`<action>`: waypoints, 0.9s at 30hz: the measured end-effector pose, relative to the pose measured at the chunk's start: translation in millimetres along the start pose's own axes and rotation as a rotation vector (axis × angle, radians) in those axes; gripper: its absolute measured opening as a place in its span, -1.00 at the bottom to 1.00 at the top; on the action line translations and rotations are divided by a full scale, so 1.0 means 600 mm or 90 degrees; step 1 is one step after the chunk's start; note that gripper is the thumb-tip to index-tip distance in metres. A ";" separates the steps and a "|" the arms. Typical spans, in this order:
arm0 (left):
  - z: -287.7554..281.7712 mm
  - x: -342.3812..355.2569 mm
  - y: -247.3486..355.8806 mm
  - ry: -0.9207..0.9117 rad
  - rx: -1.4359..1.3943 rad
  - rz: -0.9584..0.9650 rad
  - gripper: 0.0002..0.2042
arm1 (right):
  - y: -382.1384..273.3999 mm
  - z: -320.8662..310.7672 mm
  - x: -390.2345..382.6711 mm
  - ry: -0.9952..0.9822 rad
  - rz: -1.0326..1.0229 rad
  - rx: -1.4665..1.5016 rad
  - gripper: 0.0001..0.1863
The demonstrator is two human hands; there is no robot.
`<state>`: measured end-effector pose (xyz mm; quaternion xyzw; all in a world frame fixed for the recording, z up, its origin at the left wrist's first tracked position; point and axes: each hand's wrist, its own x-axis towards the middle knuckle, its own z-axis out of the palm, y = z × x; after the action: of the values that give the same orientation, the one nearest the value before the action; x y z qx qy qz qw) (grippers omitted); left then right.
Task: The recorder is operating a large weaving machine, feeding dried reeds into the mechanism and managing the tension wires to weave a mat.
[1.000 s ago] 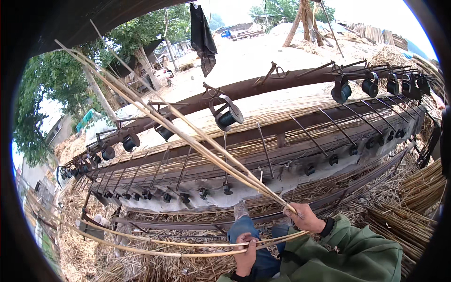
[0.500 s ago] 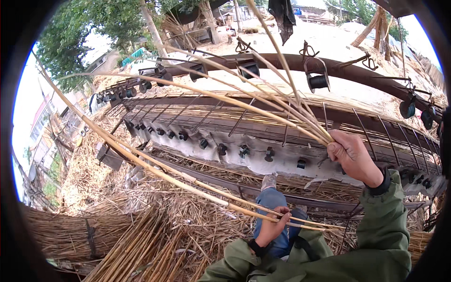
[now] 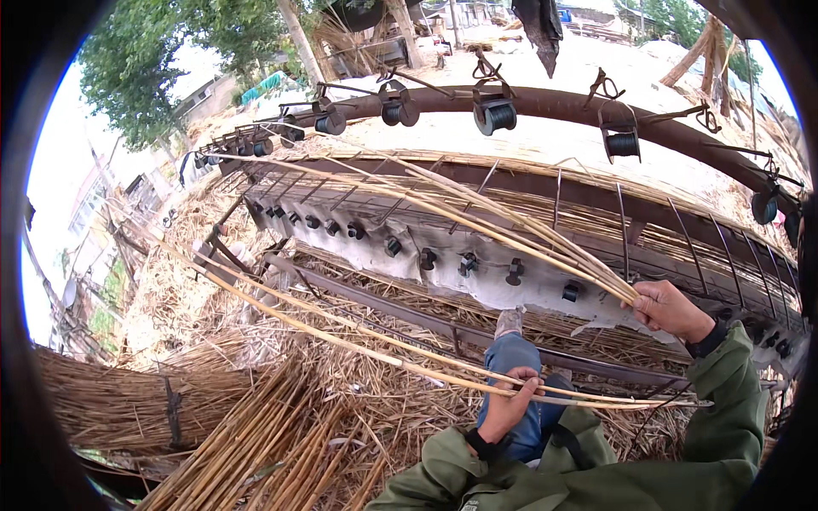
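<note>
My right hand [image 3: 669, 308] grips the butt ends of a small bundle of reeds [image 3: 545, 243], which slants up to the left across the metal loom frame. Lower down, in front of my knee, my left hand [image 3: 514, 400] is closed round two long pale reeds [image 3: 366, 351]. Those reach far to the left past the frame's end, while their short ends stick out to the right of my fingers. Behind both lies the frame's rack [image 3: 622, 228], with upright metal pins and many reeds laid lengthwise along it.
Black wire spools [image 3: 496, 115] hang from the curved rusty beam [image 3: 554, 102]. A row of dark fittings lines the pale sheet [image 3: 409, 264]. A tied reed bundle [image 3: 94, 409] and loose reeds [image 3: 230, 434] lie at lower left. A lower rail [image 3: 392, 313] crosses before my leg.
My right hand has moved slightly right and down, and its reeds, fanned upward before, now lie lower and closer together. The left hand's reeds have tipped lower at their far end.
</note>
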<state>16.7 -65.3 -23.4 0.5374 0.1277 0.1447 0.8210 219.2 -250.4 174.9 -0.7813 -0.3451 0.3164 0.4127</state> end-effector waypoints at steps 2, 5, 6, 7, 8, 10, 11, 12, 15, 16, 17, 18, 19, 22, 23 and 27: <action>-0.003 -0.001 -0.002 0.002 -0.013 -0.004 -0.86 | 0.014 0.020 -0.015 -0.046 0.027 0.010 -0.78; 0.000 0.003 0.002 0.001 -0.025 -0.020 -0.86 | 0.008 0.038 -0.025 -0.057 0.085 0.004 -0.79; 0.000 0.005 0.006 0.001 -0.028 -0.026 -0.86 | 0.004 0.042 -0.027 -0.057 0.105 0.007 -0.79; -0.001 0.007 0.008 0.000 -0.032 -0.032 -0.86 | 0.002 0.041 -0.025 -0.062 0.093 0.046 -0.79; -0.001 0.007 0.009 -0.001 -0.035 -0.038 -0.86 | -0.002 0.038 -0.021 -0.067 0.082 0.086 -0.79; -0.002 0.005 0.008 -0.002 -0.055 -0.047 -0.86 | -0.006 0.028 -0.015 -0.087 0.055 0.158 -0.79; -0.004 0.002 0.012 0.002 -0.062 -0.047 -0.86 | -0.013 0.024 -0.011 -0.086 0.051 0.142 -0.79; -0.004 0.003 0.012 -0.002 -0.065 -0.046 -0.86 | -0.019 0.017 -0.012 -0.077 0.052 0.123 -0.79; -0.003 0.006 0.010 -0.015 -0.071 -0.047 -0.87 | -0.036 0.000 -0.024 0.001 0.062 0.019 -0.82; -0.002 0.007 0.011 -0.017 -0.071 -0.048 -0.87 | -0.036 -0.006 -0.030 0.047 0.046 -0.036 -0.83; -0.002 0.007 0.011 -0.020 -0.071 -0.050 -0.87 | -0.032 -0.014 -0.035 0.093 0.031 -0.091 -0.85; -0.004 0.004 0.011 -0.014 -0.066 -0.052 -0.87 | -0.016 -0.026 -0.036 0.138 -0.055 -0.207 -0.89; -0.002 0.005 0.011 -0.018 -0.067 -0.054 -0.87 | -0.004 -0.037 -0.046 0.173 -0.085 -0.245 -0.90; 0.001 0.003 0.010 -0.022 -0.057 -0.055 -0.87 | 0.006 -0.049 -0.072 0.272 -0.174 -0.356 -0.94; 0.000 0.002 0.010 -0.021 -0.052 -0.053 -0.87 | 0.009 -0.048 -0.078 0.275 -0.170 -0.362 -0.93; -0.009 -0.002 0.007 -0.024 -0.054 -0.050 -0.87 | 0.026 -0.052 -0.089 0.276 -0.111 -0.318 -0.92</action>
<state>12.9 -59.7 -21.8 0.4992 0.1269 0.1073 0.8504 217.8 -313.1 187.0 -0.8750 -0.3814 0.0121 0.2979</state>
